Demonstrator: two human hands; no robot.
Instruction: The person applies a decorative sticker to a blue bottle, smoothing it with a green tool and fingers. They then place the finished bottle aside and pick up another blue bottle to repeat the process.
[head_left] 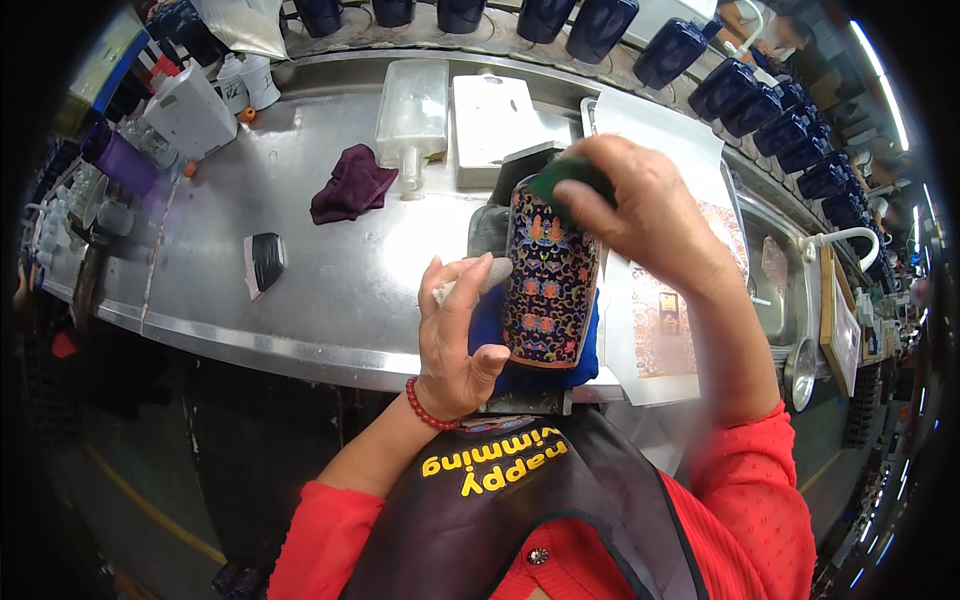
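Head view: a patterned bottle (548, 295) lies in front of you, over a blue cloth (583, 371) near the close edge of the worktop (225, 300). Your right grip (645, 210) is curled around a dark green pad (550, 184), which you hold against the bottle's far end. Your left grip (450, 345) is spread beside the near half, clasping nothing; a finger in a whitish cover (488, 279) touches the bottle's left side, and your thumb is close to its lower corner.

Judging by its glossy, flat-sided body, the bottle is probably glazed ware or glass: stiff, fairly heavy for its size and brittle if knocked. Its smooth faces may feel slippery, more so if wet. The floral layer could be delicate, so favour broad, even contact over a pinch. The long side edges look like your surest hold, with the base end as a stop; the soft cloth should cushion it. Your pad appears soft and light.
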